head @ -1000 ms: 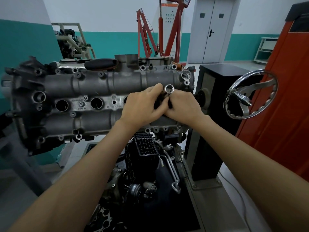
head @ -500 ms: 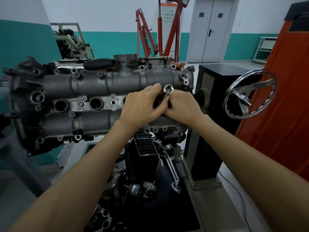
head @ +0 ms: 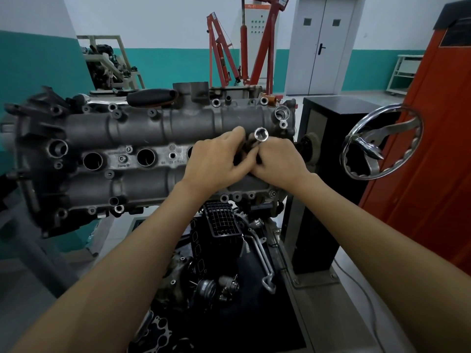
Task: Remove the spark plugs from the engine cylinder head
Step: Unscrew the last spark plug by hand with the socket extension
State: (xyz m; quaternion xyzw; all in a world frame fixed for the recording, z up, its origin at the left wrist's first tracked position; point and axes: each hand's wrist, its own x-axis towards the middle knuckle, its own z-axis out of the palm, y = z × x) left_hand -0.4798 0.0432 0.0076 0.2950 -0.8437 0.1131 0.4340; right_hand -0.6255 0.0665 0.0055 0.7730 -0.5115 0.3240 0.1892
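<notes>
Both forearms reach to frame centre, where the left hand point(head: 216, 161) and right hand point(head: 277, 161) meet, grips curled around a socket point(head: 261, 135) at the cylinder head point(head: 142, 128); any spark plug seems hidden. Stamped writing is illegible.

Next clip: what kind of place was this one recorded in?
Most likely an automotive workshop or training garage. An engine cylinder head sits on a stand with a chrome handwheel, a red engine hoist stands by the far wall, and another engine on a frame is behind.
</notes>
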